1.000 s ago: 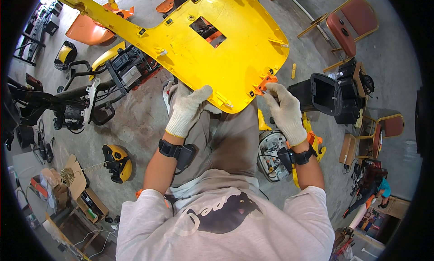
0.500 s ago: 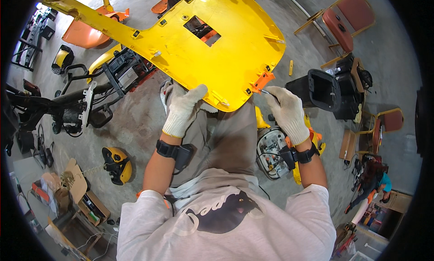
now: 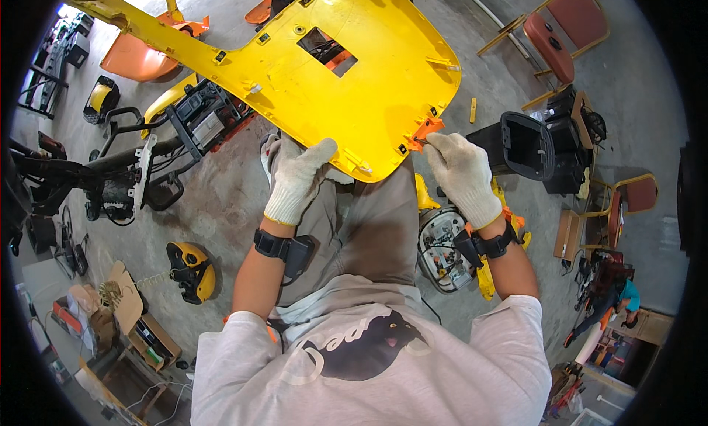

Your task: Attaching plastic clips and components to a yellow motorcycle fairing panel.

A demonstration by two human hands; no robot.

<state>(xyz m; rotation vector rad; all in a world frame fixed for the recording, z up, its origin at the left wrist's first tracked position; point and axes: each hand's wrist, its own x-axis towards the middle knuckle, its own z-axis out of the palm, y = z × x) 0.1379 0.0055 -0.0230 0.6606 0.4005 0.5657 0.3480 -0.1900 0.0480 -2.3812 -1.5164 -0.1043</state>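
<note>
A large yellow plastic panel (image 3: 383, 79) with a rectangular cutout lies tilted above my knees. My gloved left hand (image 3: 301, 177) is closed on its near edge, thumb on top and fingers hidden underneath. At the panel's near right corner sits a small orange plastic bracket (image 3: 428, 128). My gloved right hand (image 3: 463, 177) is pinched beside that bracket around a thin metal tool (image 3: 421, 140). Only a little of its shaft shows, touching or just short of the bracket; the rest is inside the glove, so its kind stays unclear.
Left stands a dark metal frame (image 3: 133, 164) with wiring. A black bin (image 3: 525, 147) is to the right, near red chairs (image 3: 549, 46). An opened housing (image 3: 445, 249) and a yellow-black part (image 3: 190, 271) lie on the floor. Another person (image 3: 608, 308) works far right.
My right hand has moved slightly left and up, bringing the thin tool closer to the orange bracket, with less shaft showing. The panel has shifted slightly left; my left hand keeps its grip.
</note>
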